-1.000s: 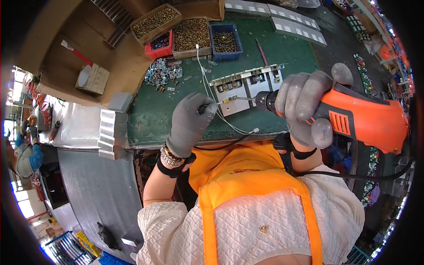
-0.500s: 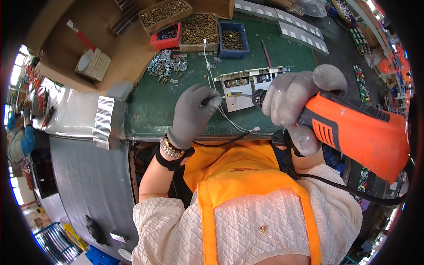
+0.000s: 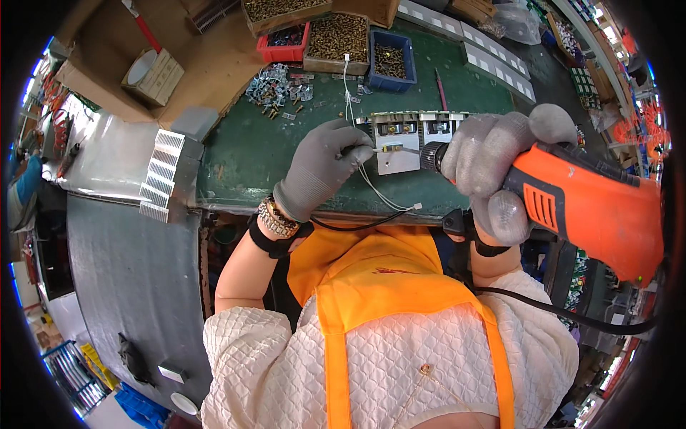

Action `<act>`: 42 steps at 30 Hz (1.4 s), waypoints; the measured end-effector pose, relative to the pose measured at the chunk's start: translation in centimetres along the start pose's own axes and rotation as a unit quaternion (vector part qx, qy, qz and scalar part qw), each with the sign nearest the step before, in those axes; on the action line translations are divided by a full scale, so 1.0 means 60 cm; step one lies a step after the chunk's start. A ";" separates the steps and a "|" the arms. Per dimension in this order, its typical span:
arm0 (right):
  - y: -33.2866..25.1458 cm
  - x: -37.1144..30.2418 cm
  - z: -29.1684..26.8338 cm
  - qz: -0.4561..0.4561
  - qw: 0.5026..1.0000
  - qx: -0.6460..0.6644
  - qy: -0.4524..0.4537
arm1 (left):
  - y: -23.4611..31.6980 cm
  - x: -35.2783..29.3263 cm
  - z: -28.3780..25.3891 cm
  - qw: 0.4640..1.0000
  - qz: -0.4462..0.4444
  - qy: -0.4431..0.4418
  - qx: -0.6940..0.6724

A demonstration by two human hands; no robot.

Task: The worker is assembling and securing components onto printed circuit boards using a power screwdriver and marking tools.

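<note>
My right hand (image 3: pixel 493 161), in a grey glove, is wrapped round an orange and black power screwdriver (image 3: pixel 582 204). The tool lies sideways, its black chuck (image 3: pixel 433 156) pointing left. Its thin bit reaches a small brass-coloured piece (image 3: pixel 391 148) above a silver metal plate (image 3: pixel 398 161). My left hand (image 3: pixel 321 166), also gloved, is closed in a pinch beside that piece; what sits between its fingertips is too small to make out. Behind the plate stands a narrow circuit board (image 3: pixel 418 116) with dark components. A white cable (image 3: pixel 379 194) runs behind my left fingers to a small plug.
Behind the board stand a blue bin (image 3: pixel 392 84), a brown tray of brass screws (image 3: pixel 337 66) and a red bin (image 3: pixel 284 55). Loose metal parts (image 3: pixel 275 87) lie on the green table (image 3: pixel 236 164). A finned metal heat sink (image 3: pixel 163 175) stands left, slotted metal strips (image 3: pixel 498 71) back right.
The view has shifted slightly, so the table's things sit farther right. My left fingertips are slightly higher beside the brass-coloured piece. My right hand keeps its grip on the power screwdriver.
</note>
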State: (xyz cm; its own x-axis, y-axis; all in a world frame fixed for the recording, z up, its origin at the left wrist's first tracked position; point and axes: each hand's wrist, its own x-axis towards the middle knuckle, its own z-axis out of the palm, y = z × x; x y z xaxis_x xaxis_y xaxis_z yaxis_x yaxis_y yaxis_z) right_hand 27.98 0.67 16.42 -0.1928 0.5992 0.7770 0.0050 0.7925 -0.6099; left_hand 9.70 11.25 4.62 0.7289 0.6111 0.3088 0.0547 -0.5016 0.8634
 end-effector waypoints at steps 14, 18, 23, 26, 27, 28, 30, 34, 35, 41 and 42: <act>0.003 -0.004 -0.002 -0.033 0.999 0.000 0.013 | 0.001 0.001 0.006 1.000 -0.020 0.003 -0.008; 0.001 -0.002 -0.005 -0.033 0.999 -0.006 0.017 | 0.002 0.002 0.003 1.000 -0.026 0.002 -0.012; 0.003 0.000 0.001 -0.021 1.000 0.017 0.003 | 0.001 0.001 -0.001 1.000 -0.019 0.016 0.000; -0.017 0.002 -0.013 -0.002 0.999 0.021 -0.047 | 0.008 0.002 -0.004 1.000 -0.008 0.011 -0.004; -0.021 0.001 -0.013 -0.006 0.998 0.007 -0.064 | 0.009 0.001 -0.003 1.000 -0.009 0.011 -0.005; -0.018 -0.005 -0.006 -0.011 0.999 -0.002 -0.044 | 0.009 0.001 -0.002 1.000 -0.018 0.001 -0.007; -0.016 0.001 0.012 -0.009 0.999 0.004 -0.034 | 0.007 0.000 -0.002 1.000 -0.028 -0.009 -0.009; -0.012 0.033 0.044 -0.007 1.000 0.025 0.001 | 0.003 -0.001 -0.005 0.999 -0.042 0.000 -0.025; -0.011 0.035 0.043 -0.007 1.000 0.025 -0.001 | 0.003 0.000 -0.006 0.999 -0.039 0.002 -0.030; 0.005 0.008 0.018 -0.038 0.999 0.031 -0.021 | 0.002 0.001 0.001 0.999 -0.029 0.002 -0.022; 0.008 0.004 0.013 -0.044 0.998 0.031 -0.023 | 0.002 0.002 0.001 0.999 -0.029 0.001 -0.022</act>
State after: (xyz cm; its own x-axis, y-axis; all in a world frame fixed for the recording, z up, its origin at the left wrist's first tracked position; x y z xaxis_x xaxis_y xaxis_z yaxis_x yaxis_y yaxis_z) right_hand 27.17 1.09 16.21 -0.2354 0.5209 0.8205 -0.0737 0.8322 -0.5495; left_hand 9.85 11.24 4.73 0.7234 0.6397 0.2596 0.0658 -0.4382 0.8965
